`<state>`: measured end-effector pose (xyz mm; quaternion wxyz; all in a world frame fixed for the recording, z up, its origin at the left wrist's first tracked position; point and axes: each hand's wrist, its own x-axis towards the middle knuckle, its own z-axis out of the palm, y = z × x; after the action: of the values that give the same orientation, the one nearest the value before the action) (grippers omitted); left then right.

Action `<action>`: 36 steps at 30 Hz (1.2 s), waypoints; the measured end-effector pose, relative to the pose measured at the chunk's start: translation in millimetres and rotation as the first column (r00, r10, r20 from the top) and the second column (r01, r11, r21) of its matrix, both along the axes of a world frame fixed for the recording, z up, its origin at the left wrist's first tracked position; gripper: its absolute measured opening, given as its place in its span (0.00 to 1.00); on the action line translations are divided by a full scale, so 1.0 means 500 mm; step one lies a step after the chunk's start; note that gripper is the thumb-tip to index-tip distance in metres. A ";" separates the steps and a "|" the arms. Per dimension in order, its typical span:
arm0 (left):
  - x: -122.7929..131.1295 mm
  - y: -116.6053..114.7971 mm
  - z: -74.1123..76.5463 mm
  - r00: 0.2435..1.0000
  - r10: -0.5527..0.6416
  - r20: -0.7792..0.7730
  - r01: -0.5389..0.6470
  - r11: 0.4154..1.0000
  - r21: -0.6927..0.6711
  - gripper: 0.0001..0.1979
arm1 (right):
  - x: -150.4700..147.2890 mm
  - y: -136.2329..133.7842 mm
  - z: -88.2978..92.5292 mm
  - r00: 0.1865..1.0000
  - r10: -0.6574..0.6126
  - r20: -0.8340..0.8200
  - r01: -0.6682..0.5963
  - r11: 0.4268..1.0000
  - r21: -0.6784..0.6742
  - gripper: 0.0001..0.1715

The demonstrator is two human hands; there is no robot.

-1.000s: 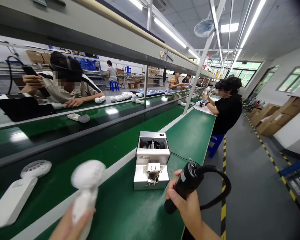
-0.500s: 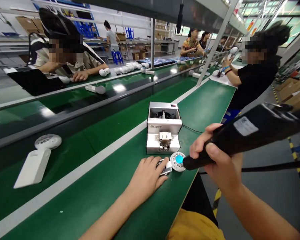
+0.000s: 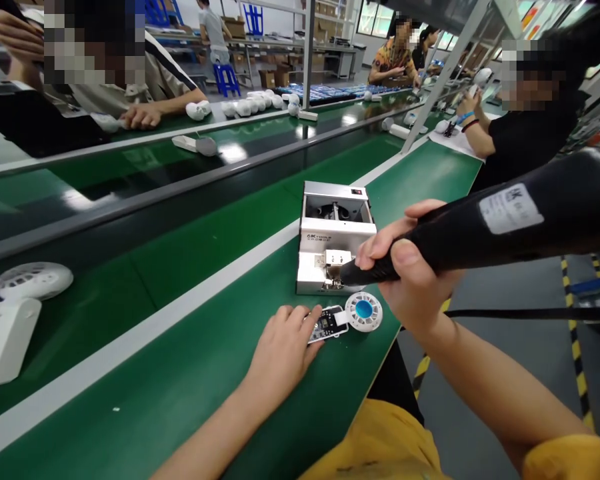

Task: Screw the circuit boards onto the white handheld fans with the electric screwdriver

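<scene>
My right hand [image 3: 420,283] is wrapped around a black electric screwdriver [image 3: 460,227] with a white label. Its tip end reaches the front outlet of a silver screw feeder [image 3: 330,243]; the exact contact is hidden. My left hand [image 3: 285,347] grips the handle end of an opened handheld fan [image 3: 364,311] lying flat on the green table. A circuit board [image 3: 325,325] shows beside my fingertips, partly covered by them. The fan's round white head has a blue centre and lies just in front of the feeder.
On the green conveyor at left lies a white fan [image 3: 13,340]; another fan [image 3: 195,145] lies farther off. Co-workers sit across the line and at right. A metal post [image 3: 443,80] rises beyond the feeder. A dark cable [image 3: 510,313] runs off right.
My right hand has lifted the screwdriver from the fan head to the feeder's outlet. My left hand stays on the fan, showing more circuit board. The white fan at left has shifted toward the left edge.
</scene>
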<state>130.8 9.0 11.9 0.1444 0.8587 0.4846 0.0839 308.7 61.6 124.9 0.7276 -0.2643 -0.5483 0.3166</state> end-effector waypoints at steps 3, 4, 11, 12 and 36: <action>0.000 0.005 -0.001 1.000 -0.011 -0.005 0.011 1.000 -0.007 0.25 | -0.011 0.014 -0.004 1.000 -0.018 0.003 0.018 0.999 0.052 0.16; -0.002 0.007 -0.004 1.000 -0.018 0.017 0.018 1.000 -0.006 0.25 | -0.014 0.016 -0.005 1.000 -0.017 -0.002 0.017 0.998 0.055 0.16; -0.012 0.011 -0.025 0.984 0.011 0.178 -0.008 1.000 -0.021 0.23 | -0.015 -0.014 -0.009 0.993 0.099 0.066 -0.093 0.993 -0.077 0.16; -0.011 0.011 -0.026 0.983 0.011 0.182 -0.008 1.000 -0.021 0.23 | -0.012 -0.023 -0.014 0.988 0.130 0.087 -0.121 0.988 -0.101 0.16; -0.007 0.011 -0.021 0.987 0.008 0.161 -0.008 1.000 -0.001 0.23 | -0.010 0.003 -0.004 0.998 0.028 0.051 -0.025 0.998 -0.058 0.17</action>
<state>127.5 14.5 1.2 0.1830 0.8472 0.4746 0.1536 303.7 63.1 123.1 0.7010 -0.2859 -0.5609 0.3350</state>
